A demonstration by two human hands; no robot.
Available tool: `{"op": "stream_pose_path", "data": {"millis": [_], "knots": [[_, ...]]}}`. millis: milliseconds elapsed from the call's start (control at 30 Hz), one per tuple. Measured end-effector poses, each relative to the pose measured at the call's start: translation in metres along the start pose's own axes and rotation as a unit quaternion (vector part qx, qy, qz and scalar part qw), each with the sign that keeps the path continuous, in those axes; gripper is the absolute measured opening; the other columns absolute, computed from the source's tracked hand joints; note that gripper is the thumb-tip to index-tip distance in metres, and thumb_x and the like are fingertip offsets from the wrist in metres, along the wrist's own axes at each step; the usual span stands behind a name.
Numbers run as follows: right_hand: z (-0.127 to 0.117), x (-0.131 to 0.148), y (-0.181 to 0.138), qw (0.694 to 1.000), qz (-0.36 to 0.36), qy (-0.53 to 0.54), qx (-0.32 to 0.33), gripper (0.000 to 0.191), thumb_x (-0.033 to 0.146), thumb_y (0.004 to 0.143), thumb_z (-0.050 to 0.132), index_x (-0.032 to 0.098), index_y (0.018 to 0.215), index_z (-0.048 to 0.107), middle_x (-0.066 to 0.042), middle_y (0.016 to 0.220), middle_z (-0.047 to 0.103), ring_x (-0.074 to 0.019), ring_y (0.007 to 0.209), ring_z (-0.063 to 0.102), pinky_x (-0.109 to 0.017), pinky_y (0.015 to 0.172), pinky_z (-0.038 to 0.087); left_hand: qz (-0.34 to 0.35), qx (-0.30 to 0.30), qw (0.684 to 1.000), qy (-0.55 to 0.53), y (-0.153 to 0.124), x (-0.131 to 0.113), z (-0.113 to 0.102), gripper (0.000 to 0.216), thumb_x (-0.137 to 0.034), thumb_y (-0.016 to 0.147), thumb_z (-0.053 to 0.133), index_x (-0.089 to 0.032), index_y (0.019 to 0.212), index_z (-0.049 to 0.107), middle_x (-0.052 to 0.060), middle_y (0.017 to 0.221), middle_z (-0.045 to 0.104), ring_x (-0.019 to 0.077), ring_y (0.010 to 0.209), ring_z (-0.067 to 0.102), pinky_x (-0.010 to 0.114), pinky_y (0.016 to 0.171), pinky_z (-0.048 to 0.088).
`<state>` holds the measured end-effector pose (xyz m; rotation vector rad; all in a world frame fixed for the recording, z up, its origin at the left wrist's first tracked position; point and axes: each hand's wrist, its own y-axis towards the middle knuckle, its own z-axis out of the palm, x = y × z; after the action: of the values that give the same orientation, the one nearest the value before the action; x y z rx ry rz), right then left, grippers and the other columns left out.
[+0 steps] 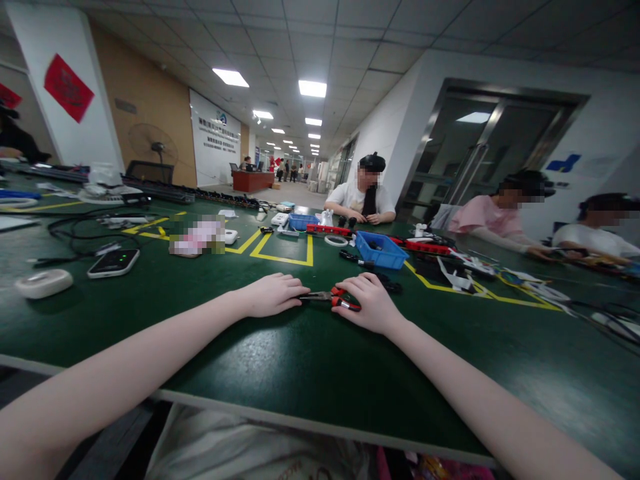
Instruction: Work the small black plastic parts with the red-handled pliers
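Note:
Red-handled pliers (334,298) lie low over the green table (310,360) between my two hands. My right hand (367,303) is closed round the red handles. My left hand (273,295) rests on the table with its fingers curled together at the pliers' metal tip; whether something small is pinched there I cannot tell. Both forearms stretch across the table from the near edge.
A blue bin (381,250) stands just beyond my hands, with a red strip (425,245), tape rolls and cables around it. A phone (113,262) and a white puck (44,283) lie at the left. Three people sit at the far side and right.

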<state>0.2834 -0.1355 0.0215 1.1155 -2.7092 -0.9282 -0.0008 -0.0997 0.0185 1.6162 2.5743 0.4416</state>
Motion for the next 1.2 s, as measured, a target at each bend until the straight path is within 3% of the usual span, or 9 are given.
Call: {"op": "stream_pose_path", "data": {"millis": [267,467,1200], "knots": [[-0.0022,0.0022,0.0005,1.000,0.001,-0.010,0.017,0.041,0.049,0.084,0.063,0.017,0.110,0.063,-0.011,0.105,0.068,-0.0245,0.095,0.062,-0.039,0.080,0.045,-0.005,-0.002,1.000,-0.016,0.0002,0.0008,0.0002,0.037,-0.035,0.102,0.034,-0.018,0.130,0.053,0.009,0.112,0.063,0.0213,0.097,0.060,0.033,0.086,0.045],[-0.0013,0.0022,0.0002,1.000,-0.004,-0.015,0.018,0.039,0.049,0.083,0.063,0.018,0.107,0.064,-0.010,0.100,0.068,-0.0234,0.089,0.063,-0.037,0.077,0.047,0.006,-0.011,0.999,-0.037,-0.0005,0.0030,0.0012,0.036,-0.036,0.099,0.043,-0.020,0.130,0.053,0.008,0.114,0.063,0.0211,0.099,0.061,0.033,0.087,0.046],[-0.0059,0.0052,-0.0011,0.996,0.027,0.048,0.065,0.032,0.044,0.086,0.060,0.019,0.107,0.061,-0.007,0.096,0.065,-0.0193,0.082,0.063,-0.031,0.071,0.051,0.009,0.003,1.000,0.008,-0.0002,0.0012,0.0027,0.039,-0.036,0.102,0.034,-0.018,0.133,0.050,0.009,0.118,0.063,0.0214,0.101,0.060,0.032,0.088,0.044]]}}
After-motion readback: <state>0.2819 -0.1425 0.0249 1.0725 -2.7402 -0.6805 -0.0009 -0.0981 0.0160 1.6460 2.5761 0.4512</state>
